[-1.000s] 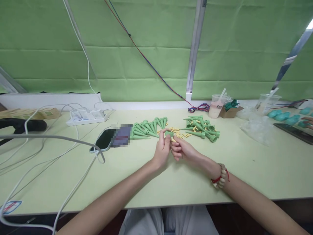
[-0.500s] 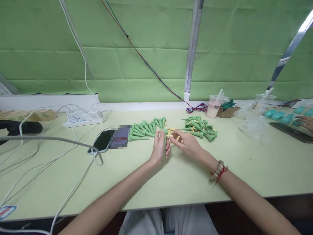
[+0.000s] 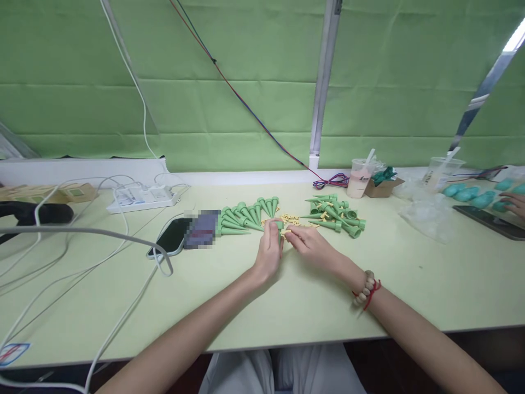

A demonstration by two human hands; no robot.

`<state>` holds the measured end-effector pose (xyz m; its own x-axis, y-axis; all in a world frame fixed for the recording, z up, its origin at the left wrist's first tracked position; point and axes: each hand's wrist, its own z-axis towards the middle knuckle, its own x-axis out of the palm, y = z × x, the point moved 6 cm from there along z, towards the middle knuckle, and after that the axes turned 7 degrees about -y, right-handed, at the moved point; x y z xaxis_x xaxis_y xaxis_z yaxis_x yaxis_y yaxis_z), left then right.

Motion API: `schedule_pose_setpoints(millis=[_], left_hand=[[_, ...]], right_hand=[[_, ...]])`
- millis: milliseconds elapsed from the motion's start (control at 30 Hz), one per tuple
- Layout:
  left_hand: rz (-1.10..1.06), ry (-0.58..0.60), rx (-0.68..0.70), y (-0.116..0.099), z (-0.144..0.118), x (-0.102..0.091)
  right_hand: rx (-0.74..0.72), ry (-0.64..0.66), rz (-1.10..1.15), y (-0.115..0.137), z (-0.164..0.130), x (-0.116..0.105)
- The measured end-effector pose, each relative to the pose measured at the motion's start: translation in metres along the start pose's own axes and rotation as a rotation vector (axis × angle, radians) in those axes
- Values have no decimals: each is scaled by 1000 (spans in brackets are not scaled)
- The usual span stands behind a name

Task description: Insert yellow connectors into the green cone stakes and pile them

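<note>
My left hand (image 3: 268, 253) grips a green plastic cone spike (image 3: 279, 230), wide end up. My right hand (image 3: 310, 245) pinches a small yellow piece (image 3: 287, 232) right against the spike's top. Both hands rest over the pale green table (image 3: 287, 306). Just behind them lies a scatter of small yellow pieces (image 3: 292, 219). A row of green spikes (image 3: 241, 216) lies to the left of it, and a loose heap of green spikes (image 3: 336, 213) to the right.
A phone (image 3: 172, 236) and a blurred card lie left of the spikes. A power strip (image 3: 141, 198) and white cables (image 3: 82, 257) cover the left side. A drink cup (image 3: 360, 178), a small box, plastic bags and teal parts (image 3: 467, 192) stand right; another person's hand (image 3: 515, 202) is at the far right edge.
My right hand reached to the yellow pieces and came back with one to the spike's top. My left hand turned the spike upright and moved it slightly forward.
</note>
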<state>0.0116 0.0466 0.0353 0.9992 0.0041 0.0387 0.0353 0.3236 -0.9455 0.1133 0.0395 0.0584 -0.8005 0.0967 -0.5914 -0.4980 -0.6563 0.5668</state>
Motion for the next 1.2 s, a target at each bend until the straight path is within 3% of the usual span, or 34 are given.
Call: schedule_pose_setpoints(millis=[67,167,267,367,500,567,733,867,933,1200], left_hand=[[32,-7,63,-1,0,-4],[70,1,153,-3,0,-9],[66,1,194,-5,2,-13],[21,17,141,-5,4,-10],[-71,-39,17,-7,6,-5],[-118,-80,-35,-7,7,-5],[-86,-53,-77,0,6,-3],[78,-48,-19,6,2,-6],[137,-34,-11,8,0,-7],[124,-14,47,1,-1,-8]], right_hand=[[191,-14,254,-1,-3,7],[524,104,744,1,-9,25],[669,197,993,7,-13,33],[620,156,822,3,-12,27],[293,-96,136,1,-6,2],[133,-160,-95,5,-4,-6],[-49,-157,-295,2,0,-10],[-165,-24,-350,-4,-1,0],[-155,1,-303,-6,-3,5],[237,-63,210,-10,-8,13]])
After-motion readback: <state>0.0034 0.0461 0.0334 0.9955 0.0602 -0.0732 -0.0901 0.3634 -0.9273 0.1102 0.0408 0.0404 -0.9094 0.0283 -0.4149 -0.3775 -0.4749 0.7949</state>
